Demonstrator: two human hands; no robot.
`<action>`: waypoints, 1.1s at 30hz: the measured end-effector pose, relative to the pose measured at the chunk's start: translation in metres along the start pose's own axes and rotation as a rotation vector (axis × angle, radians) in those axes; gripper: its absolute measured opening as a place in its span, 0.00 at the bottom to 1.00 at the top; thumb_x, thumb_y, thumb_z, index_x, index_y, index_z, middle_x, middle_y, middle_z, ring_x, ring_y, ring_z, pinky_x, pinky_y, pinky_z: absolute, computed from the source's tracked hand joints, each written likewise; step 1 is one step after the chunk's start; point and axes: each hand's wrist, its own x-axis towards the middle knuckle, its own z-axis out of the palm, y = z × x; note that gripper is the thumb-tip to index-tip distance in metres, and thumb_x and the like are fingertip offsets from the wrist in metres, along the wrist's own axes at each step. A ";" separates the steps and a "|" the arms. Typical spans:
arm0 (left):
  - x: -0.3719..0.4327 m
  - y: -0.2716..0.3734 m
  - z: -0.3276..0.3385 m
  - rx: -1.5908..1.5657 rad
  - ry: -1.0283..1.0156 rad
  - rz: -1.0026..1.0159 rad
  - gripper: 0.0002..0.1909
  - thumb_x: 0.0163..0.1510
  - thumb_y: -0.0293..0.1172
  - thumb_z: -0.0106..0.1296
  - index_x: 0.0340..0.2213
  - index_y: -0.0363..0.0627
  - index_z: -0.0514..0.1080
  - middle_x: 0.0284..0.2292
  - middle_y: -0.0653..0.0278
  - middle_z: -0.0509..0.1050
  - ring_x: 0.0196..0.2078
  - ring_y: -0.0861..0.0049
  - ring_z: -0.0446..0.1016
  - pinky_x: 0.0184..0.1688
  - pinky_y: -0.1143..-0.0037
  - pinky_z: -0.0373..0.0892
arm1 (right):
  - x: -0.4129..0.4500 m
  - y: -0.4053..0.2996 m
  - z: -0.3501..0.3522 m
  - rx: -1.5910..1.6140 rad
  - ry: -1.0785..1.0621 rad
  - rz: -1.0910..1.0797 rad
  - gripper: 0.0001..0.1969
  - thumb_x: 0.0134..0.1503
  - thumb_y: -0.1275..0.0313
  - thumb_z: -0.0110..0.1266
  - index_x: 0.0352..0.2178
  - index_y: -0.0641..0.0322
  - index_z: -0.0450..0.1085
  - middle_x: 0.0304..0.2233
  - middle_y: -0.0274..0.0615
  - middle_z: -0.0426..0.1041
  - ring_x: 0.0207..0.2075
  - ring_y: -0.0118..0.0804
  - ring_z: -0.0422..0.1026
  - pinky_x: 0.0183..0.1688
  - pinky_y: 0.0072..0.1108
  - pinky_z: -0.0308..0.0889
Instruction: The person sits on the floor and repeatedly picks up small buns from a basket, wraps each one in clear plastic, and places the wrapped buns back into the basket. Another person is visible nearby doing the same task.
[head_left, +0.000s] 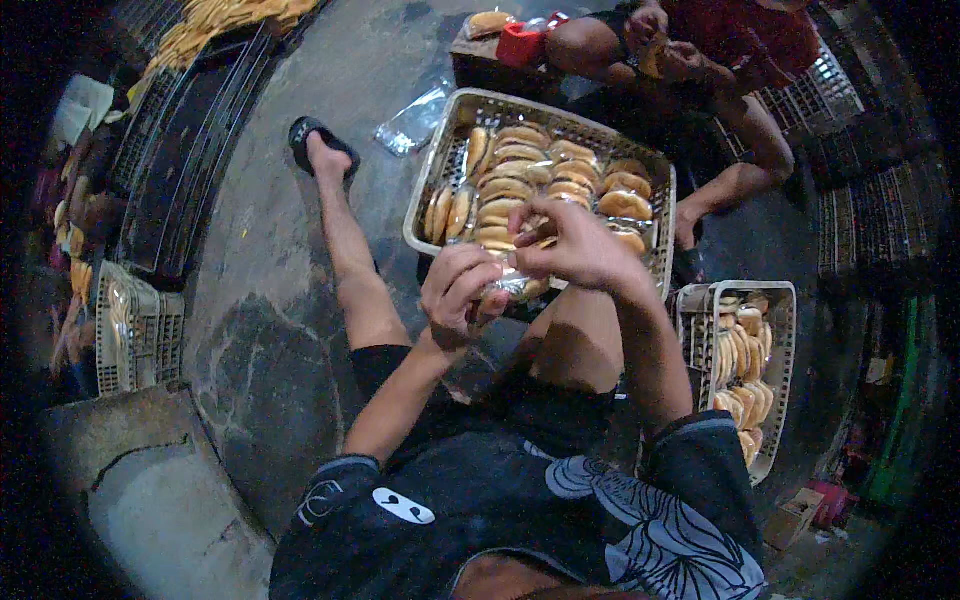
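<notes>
My left hand (459, 289) grips a bun in clear plastic (517, 285) above the near edge of a crate. My right hand (574, 244), slightly blurred, is bent over the same package with its fingers at the plastic. Both hands partly hide the bun. Just beyond them, a pale plastic crate (425, 180) holds rows of wrapped buns (517, 154). Most stand on edge with a dark line of filling showing; a few at the right lie flatter.
Across the crate sits another person (742, 45), hands busy with a small item. Near them are a red container (520, 45) and a bun (489, 24). Plastic bags (412, 120) lie on the floor. Another bun crate (784, 375) stands right; dark racks (195, 150) line the left.
</notes>
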 end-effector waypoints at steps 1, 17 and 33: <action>0.000 -0.003 -0.003 -0.007 -0.027 -0.016 0.16 0.52 0.42 0.46 0.26 0.40 0.67 0.26 0.57 0.69 0.28 0.64 0.69 0.32 0.72 0.67 | 0.012 0.009 -0.002 -0.048 -0.041 0.061 0.16 0.40 0.69 0.58 0.30 0.67 0.66 0.35 0.40 0.67 0.32 0.26 0.66 0.33 0.18 0.63; 0.037 -0.221 0.076 0.256 -0.006 -0.807 0.19 0.53 0.42 0.44 0.26 0.35 0.69 0.21 0.54 0.72 0.24 0.70 0.70 0.29 0.73 0.64 | 0.082 0.117 0.037 -0.188 0.563 0.122 0.25 0.46 0.64 0.56 0.42 0.72 0.62 0.40 0.54 0.67 0.40 0.43 0.67 0.44 0.26 0.61; -0.001 -0.334 0.161 0.748 -0.584 -0.574 0.15 0.50 0.39 0.44 0.34 0.41 0.72 0.42 0.54 0.66 0.48 0.60 0.61 0.53 0.61 0.51 | 0.072 0.137 0.007 -0.257 0.562 0.019 0.19 0.51 0.65 0.50 0.40 0.69 0.64 0.44 0.55 0.62 0.47 0.49 0.62 0.50 0.28 0.56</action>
